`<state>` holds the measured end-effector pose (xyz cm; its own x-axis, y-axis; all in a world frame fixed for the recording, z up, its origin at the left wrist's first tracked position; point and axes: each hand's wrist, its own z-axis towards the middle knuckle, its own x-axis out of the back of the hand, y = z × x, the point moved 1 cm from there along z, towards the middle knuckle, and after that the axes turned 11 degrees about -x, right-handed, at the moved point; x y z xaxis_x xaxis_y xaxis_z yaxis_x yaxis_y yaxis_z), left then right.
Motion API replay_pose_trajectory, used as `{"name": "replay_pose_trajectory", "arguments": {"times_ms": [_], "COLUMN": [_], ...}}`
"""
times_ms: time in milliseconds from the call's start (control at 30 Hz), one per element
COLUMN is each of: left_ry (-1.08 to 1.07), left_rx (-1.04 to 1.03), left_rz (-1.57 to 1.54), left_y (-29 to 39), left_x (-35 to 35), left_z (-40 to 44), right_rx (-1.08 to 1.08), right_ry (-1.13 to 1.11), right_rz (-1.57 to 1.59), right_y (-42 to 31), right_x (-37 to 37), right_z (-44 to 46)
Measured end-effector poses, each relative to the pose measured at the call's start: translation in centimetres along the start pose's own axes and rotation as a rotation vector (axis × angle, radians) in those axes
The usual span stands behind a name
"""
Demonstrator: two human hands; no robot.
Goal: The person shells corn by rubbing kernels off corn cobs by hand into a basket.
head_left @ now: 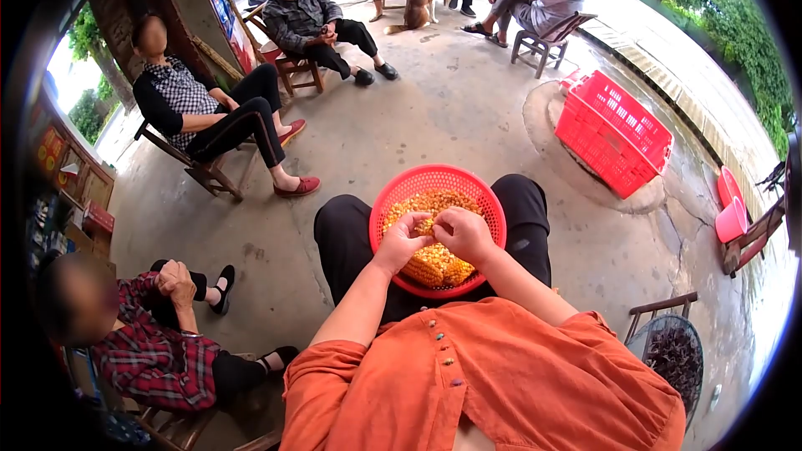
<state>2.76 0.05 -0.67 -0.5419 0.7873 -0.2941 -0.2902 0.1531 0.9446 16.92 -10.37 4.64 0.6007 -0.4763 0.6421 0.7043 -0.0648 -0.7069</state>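
A round red plastic basket (pixel 499 221) rests on the lap between two dark-trousered knees. Loose yellow corn kernels (pixel 447 200) fill its far part, and corn cobs (pixel 439 267) lie in its near part. Over the middle of the basket, my left hand (pixel 404 242) has its fingers curled, the tips close to those of my right hand. My right hand (pixel 462 234) is bent with its fingers pressed together. Both hands seem to pinch a small yellow piece between them, but the fingers mostly hide it.
A red plastic crate (pixel 614 129) stands on the concrete floor ahead to the right. Several people sit on chairs to the left and ahead; a dog (pixel 419 4) sits among them. A pink bucket (pixel 732 219) and a mesh-covered basket (pixel 675 359) are at the right.
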Motion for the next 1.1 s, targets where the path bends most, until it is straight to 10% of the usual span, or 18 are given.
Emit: {"name": "replay_pose_trajectory", "arguments": {"times_ms": [1100], "left_ry": [-0.078], "left_rx": [-0.189], "left_rz": [0.541], "left_y": [-1.5], "left_x": [0.2], "left_z": [-0.2], "right_rx": [-0.094], "right_ry": [-0.12], "right_rz": [-0.149], "right_y": [1.1], "right_x": [-0.4], "right_z": [-0.5]}}
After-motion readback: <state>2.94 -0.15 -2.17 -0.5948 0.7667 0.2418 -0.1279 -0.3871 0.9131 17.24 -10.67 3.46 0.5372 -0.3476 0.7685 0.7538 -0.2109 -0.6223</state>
